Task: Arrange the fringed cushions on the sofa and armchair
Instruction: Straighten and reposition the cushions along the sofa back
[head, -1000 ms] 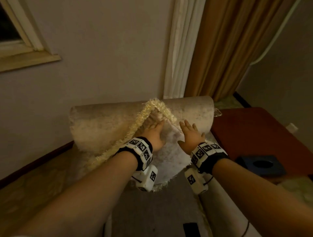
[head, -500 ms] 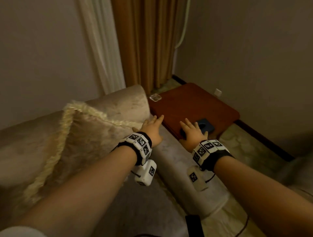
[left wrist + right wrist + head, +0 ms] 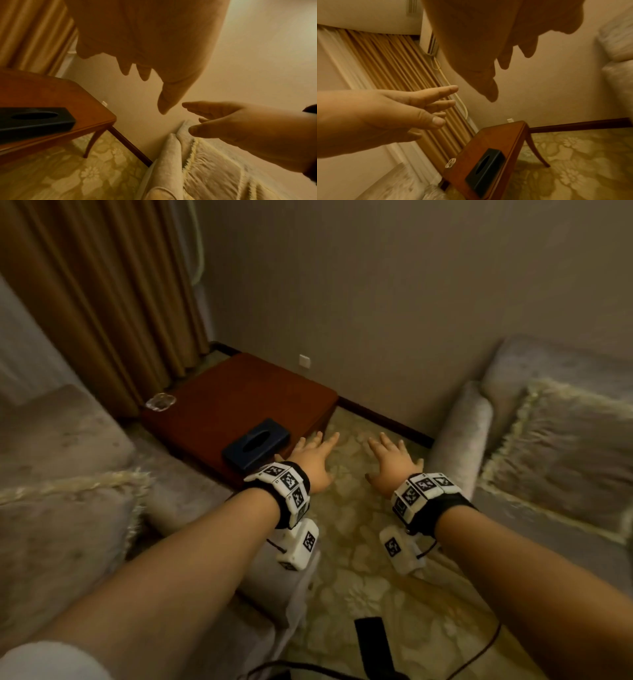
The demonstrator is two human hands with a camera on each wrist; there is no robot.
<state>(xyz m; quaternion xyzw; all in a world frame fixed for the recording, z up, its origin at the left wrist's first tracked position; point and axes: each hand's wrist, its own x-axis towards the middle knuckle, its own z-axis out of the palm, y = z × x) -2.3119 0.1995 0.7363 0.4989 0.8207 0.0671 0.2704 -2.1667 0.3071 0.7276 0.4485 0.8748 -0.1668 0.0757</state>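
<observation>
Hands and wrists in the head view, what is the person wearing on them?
The left hand and right hand are bare. Each wrist carries a black strap ringed with white blocks printed with black square markers, and a white marked box hangs underneath. Forearms bare; a white sleeve edge shows.

Your forearms are bare, each wrist wrapped in a black strap [image 3: 452, 505] carrying a row of white blocks [image 3: 280, 480] printed with black-and-white square markers. Under each wrist hangs a white camera housing [image 3: 297, 544] bearing one more marker, with a thin black cable [image 3: 428, 547] at the right unit. A white sleeve edge [image 3: 51, 660] shows on your left upper arm.
</observation>
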